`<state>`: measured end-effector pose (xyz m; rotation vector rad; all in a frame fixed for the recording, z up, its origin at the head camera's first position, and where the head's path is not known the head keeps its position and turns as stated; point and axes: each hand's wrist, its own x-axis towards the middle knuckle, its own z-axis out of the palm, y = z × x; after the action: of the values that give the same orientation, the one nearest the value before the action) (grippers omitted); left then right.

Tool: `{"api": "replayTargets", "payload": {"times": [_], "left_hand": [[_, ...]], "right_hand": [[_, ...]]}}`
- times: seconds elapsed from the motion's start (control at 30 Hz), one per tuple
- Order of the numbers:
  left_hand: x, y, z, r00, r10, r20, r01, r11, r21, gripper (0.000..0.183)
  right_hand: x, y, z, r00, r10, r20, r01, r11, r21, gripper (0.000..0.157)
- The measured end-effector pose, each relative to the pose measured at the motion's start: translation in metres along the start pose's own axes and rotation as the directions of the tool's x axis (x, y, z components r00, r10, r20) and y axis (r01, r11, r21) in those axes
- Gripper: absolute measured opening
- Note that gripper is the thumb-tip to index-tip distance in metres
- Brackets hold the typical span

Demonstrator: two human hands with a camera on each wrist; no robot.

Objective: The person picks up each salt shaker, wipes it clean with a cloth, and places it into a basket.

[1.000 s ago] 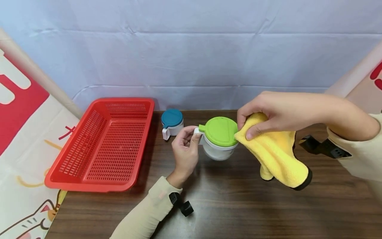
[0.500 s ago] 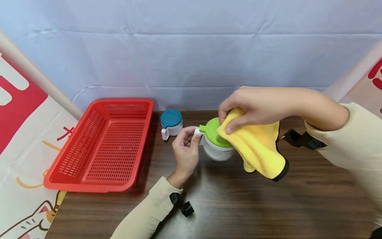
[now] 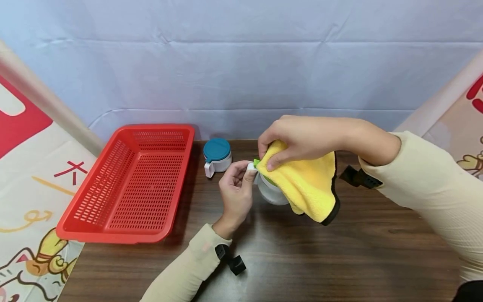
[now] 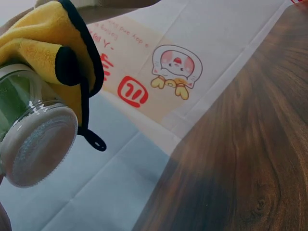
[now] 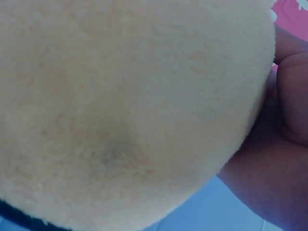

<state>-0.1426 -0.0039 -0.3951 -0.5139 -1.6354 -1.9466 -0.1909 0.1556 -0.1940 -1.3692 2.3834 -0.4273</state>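
Note:
My left hand point(image 3: 237, 184) pinches the white handle point(image 3: 252, 167) of a clear seasoning jar point(image 3: 272, 192). The jar is held up off the table, and its round base point(image 4: 41, 147) shows in the left wrist view. A yellow cloth point(image 3: 305, 182) with black edging is pinched between thumb and fingers of my right hand point(image 3: 298, 134). It lies over the green lid, leaving only the lid's tab point(image 3: 256, 162) and a sliver of rim in sight. In the right wrist view the cloth point(image 5: 130, 106) fills most of the picture, beside part of the right hand point(image 5: 279, 159).
A smaller jar with a blue lid point(image 3: 216, 149) and white handle stands behind my left hand. To the left, a red plastic basket point(image 3: 171, 228) sits on the dark wood table point(image 3: 320, 260). A pale cloth backdrop point(image 3: 241, 75) hangs along the table's back edge.
My right hand has moved left with the yellow cloth, from the lid's right edge across its top to the handle side. The left hand and jar have stayed nearly still.

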Motion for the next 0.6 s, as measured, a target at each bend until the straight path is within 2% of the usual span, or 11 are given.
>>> {"api": "replayTargets", "payload": {"times": [0.23,0.6], "left_hand": [[0.0003,0.0004,-0.0004,1.0,0.016,0.003,-0.016,1.0,-0.003,0.016],[-0.0029,-0.0004,-0.0004,1.0,0.002,0.0,-0.002,1.0,0.019,0.015]], "right_hand": [[0.0004,0.0041,0.0028,1.0,0.014,-0.011,-0.014,1.0,-0.003,0.011],[0.0004,0.006,0.0056,1.0,0.008,-0.007,-0.008,1.0,-0.022,0.009]]}}
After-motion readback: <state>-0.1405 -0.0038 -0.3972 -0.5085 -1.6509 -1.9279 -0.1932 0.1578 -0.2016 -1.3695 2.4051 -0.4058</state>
